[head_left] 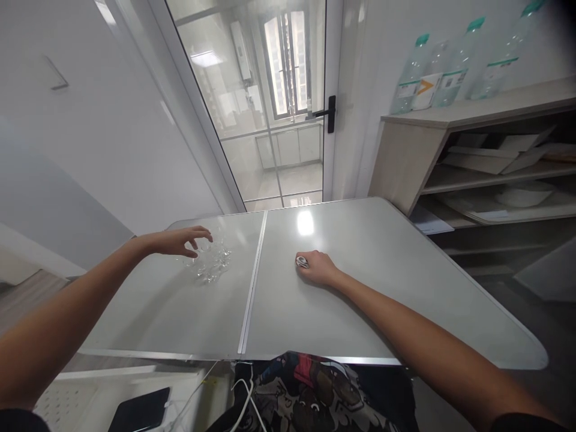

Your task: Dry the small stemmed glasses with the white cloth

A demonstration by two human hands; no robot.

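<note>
On the left half of the table (148, 312) lies a loose heap of small clear, shiny pieces (211, 264), too fine to tell their kind. My left hand (186, 240) hovers at the heap's upper left edge, fingers curved and apart; I cannot tell whether a fingertip touches a piece. To the right of the table's middle seam, my right hand (318, 267) rests closed in a fist on the tabletop. A small silvery-white item (302, 261) with dark lines pokes out at its thumb side, most of it hidden by the fingers.
Several plastic bottles (453, 84) with green caps stand on a wooden shelf unit (398, 156) at the right. Behind the table is a glass door with a black handle (332, 114). A dark phone or tablet (139, 411) and white cables (245, 402) are below the front edge.
</note>
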